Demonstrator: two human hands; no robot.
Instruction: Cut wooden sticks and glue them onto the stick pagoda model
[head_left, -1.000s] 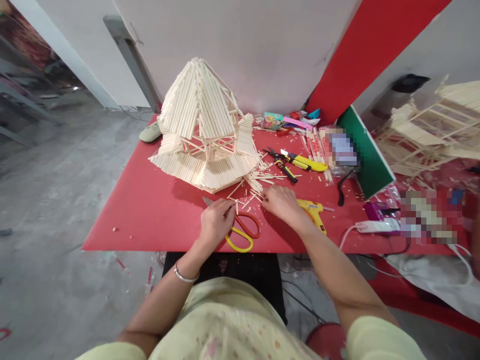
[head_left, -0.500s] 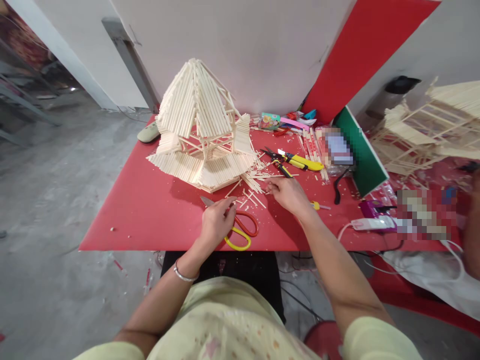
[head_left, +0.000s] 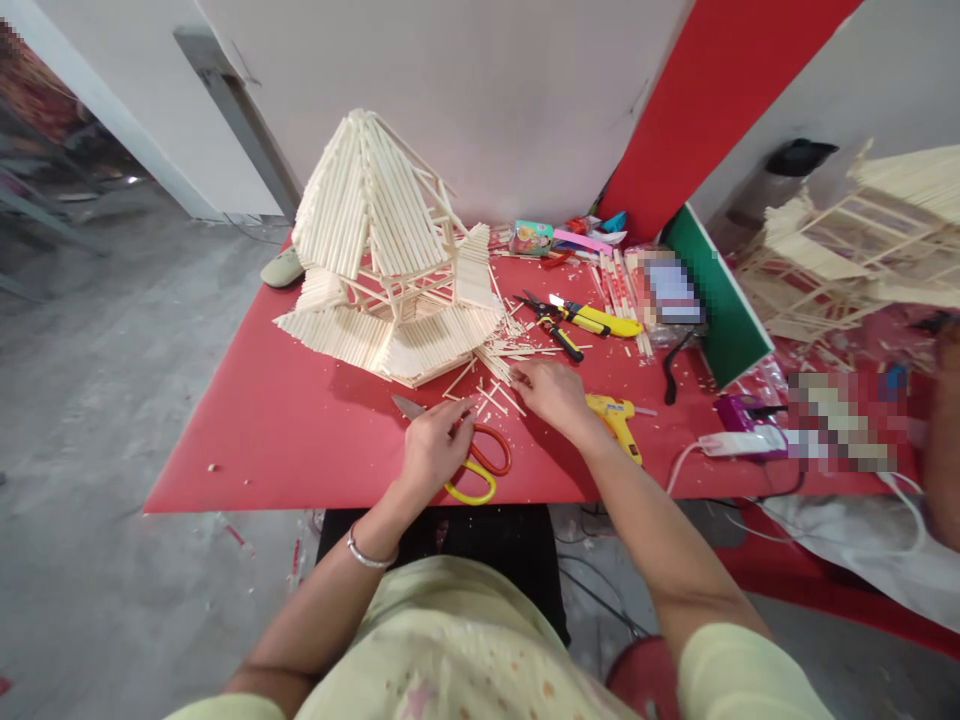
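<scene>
A pale wooden-stick model pavilion with a pointed roof stands on the red table. In front of it, my left hand is closed above scissors with one red and one yellow handle, which lie on the table. Its thumb and forefinger are pinched together; whatever is between them is too small to name. My right hand is beside the loose thin sticks, its fingertips pressed together at the pile. Whether it holds a stick is hidden.
Pliers and a yellow-handled cutter lie behind my right hand. Right of it is a yellow glue gun. A green board stands at the right, with a white power strip nearby and another stick model beyond.
The view has shifted slightly, so the pavilion sits further left. My right hand has moved a little left toward my left hand, and more of the glue gun shows.
</scene>
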